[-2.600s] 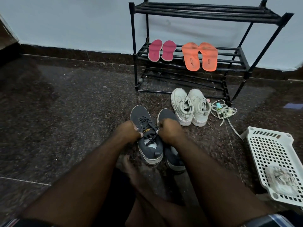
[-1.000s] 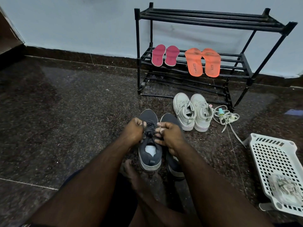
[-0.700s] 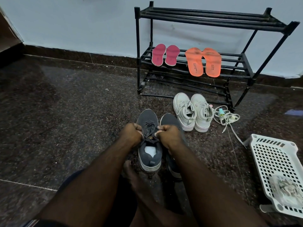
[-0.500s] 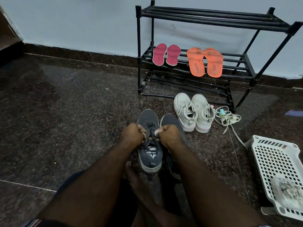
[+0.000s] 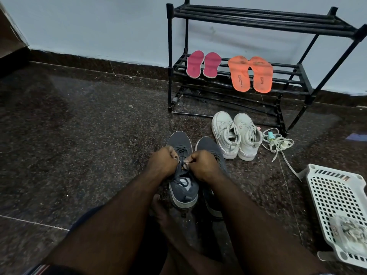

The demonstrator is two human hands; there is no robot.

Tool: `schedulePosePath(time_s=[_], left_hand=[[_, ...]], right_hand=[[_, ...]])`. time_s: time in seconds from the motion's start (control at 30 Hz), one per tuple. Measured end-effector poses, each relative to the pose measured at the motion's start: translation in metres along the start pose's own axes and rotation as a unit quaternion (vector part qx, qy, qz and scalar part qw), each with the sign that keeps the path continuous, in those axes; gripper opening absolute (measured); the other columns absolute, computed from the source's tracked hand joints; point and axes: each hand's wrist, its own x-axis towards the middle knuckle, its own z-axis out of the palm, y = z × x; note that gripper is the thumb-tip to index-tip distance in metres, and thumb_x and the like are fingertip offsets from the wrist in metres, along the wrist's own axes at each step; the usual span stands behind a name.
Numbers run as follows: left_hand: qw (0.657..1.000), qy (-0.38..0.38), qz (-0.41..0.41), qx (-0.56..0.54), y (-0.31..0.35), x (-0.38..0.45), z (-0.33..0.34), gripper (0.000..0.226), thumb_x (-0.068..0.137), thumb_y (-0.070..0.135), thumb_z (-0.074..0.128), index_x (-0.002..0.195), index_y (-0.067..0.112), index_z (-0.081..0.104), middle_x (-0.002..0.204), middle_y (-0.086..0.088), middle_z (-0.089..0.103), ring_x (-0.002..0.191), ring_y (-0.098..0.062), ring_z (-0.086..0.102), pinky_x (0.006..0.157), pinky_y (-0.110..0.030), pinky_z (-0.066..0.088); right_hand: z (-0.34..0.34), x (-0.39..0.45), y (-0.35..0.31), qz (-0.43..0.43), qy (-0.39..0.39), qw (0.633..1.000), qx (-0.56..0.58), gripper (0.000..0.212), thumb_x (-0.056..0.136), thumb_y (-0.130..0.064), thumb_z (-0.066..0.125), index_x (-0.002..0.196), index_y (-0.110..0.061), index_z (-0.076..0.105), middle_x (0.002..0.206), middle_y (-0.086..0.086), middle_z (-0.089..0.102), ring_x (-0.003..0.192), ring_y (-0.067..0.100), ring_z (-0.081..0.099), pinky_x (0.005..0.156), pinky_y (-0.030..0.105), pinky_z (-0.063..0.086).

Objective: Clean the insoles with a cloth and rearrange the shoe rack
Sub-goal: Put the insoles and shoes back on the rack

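As both hands have drawn together at frame centre, left hand [image 5: 162,162] and right hand [image 5: 202,164] now pinch the laces of the grey shoe [image 5: 182,175], fingers curled tight. Lacing likely; shoe remains on the floor, below the rack [image 5: 258,76] where insoles [image 5: 250,73] lie.

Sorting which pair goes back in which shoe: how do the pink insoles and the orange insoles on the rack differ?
The pink insoles are smaller and sit at the left end of the shoe rack; the orange insoles are larger and lie further right. The orange insoles carry printed text and overhang the shelf's front rail, while the pink insoles show no print. Both pairs lie side by side on the middle shelf, out of their shoes.
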Motion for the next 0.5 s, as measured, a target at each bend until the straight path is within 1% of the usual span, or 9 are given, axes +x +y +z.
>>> schedulePosePath(time_s=[0.07,0.17,0.23,0.27,0.33,0.4,0.43,0.47,0.5], left_hand=[[1.000,-0.007,0.005,0.002,0.000,0.001,-0.001,0.017,0.081,0.008,0.048,0.077,0.017,0.062,0.080,0.001,0.071,0.078,-0.022,0.066,0.080,-0.041,0.056],[0.999,-0.026,0.023,0.008,0.001,0.001,-0.001,0.014,0.082,0.008,0.049,0.078,0.016,0.059,0.080,-0.002,0.070,0.078,-0.024,0.066,0.077,-0.043,0.056],[0.999,-0.031,0.029,0.003,0.002,0.000,-0.001,0.011,0.083,0.007,0.049,0.080,0.014,0.057,0.079,-0.006,0.069,0.078,-0.029,0.067,0.074,-0.045,0.057],[0.999,-0.034,0.028,-0.003,0.003,-0.001,-0.001,0.011,0.084,0.007,0.050,0.079,0.014,0.056,0.079,-0.009,0.069,0.079,-0.031,0.068,0.072,-0.046,0.058],[0.998,-0.054,0.018,-0.032,0.002,0.000,0.000,0.014,0.085,0.004,0.049,0.078,0.013,0.056,0.082,-0.015,0.070,0.079,-0.036,0.069,0.069,-0.050,0.059],[0.997,-0.058,0.003,-0.054,0.002,0.001,0.002,0.017,0.083,0.002,0.048,0.076,0.015,0.057,0.081,-0.016,0.071,0.077,-0.037,0.070,0.069,-0.053,0.060],[0.997,-0.049,0.001,-0.052,0.003,0.000,0.003,0.017,0.082,0.003,0.049,0.075,0.016,0.057,0.079,-0.012,0.071,0.076,-0.034,0.070,0.070,-0.049,0.060],[0.999,-0.034,0.005,-0.036,0.003,-0.001,0.002,0.015,0.082,0.006,0.052,0.075,0.017,0.059,0.077,-0.007,0.071,0.076,-0.030,0.069,0.070,-0.042,0.059],[1.000,-0.022,0.012,-0.007,0.005,-0.004,0.001,0.012,0.083,0.009,0.055,0.077,0.017,0.061,0.077,-0.001,0.070,0.077,-0.023,0.067,0.068,-0.033,0.054]], right_hand=[[0.001,0.000,-0.004,0.001,0.005,1.000,-0.012,0.012,0.082,-0.010,0.060,0.078,-0.015,0.070,0.082,0.002,0.073,0.081,0.020,0.066,0.078,0.034,0.054],[0.001,0.001,-0.008,0.035,0.014,0.999,0.024,0.013,0.079,-0.014,0.047,0.082,-0.017,0.060,0.080,0.005,0.070,0.080,0.027,0.065,0.079,0.039,0.053],[0.002,0.002,-0.009,0.055,0.013,0.996,0.075,0.013,0.073,-0.018,0.044,0.079,-0.019,0.056,0.078,0.006,0.069,0.076,0.028,0.067,0.078,0.045,0.056],[0.004,0.002,-0.009,0.074,0.014,0.990,0.118,0.011,0.073,-0.015,0.044,0.076,-0.019,0.055,0.077,0.006,0.067,0.073,0.026,0.068,0.078,0.048,0.058],[0.005,0.003,-0.007,0.118,0.015,0.971,0.209,0.019,0.081,-0.003,0.046,0.073,-0.018,0.054,0.076,0.008,0.064,0.067,0.021,0.064,0.075,0.047,0.059],[0.003,0.001,-0.005,0.137,0.011,0.959,0.248,0.021,0.084,0.003,0.052,0.073,-0.015,0.057,0.077,0.009,0.063,0.068,0.018,0.062,0.074,0.043,0.059],[0.002,0.002,-0.003,0.128,0.016,0.962,0.242,0.020,0.082,0.002,0.058,0.071,-0.015,0.059,0.074,0.008,0.065,0.067,0.017,0.063,0.074,0.041,0.059],[0.002,0.002,0.000,0.108,0.026,0.970,0.218,0.019,0.080,0.000,0.064,0.069,-0.016,0.062,0.070,0.004,0.066,0.065,0.015,0.063,0.073,0.039,0.059],[0.002,0.001,0.002,0.090,0.034,0.978,0.188,0.016,0.077,-0.003,0.068,0.068,-0.016,0.065,0.066,0.001,0.067,0.062,0.013,0.063,0.070,0.036,0.057]])
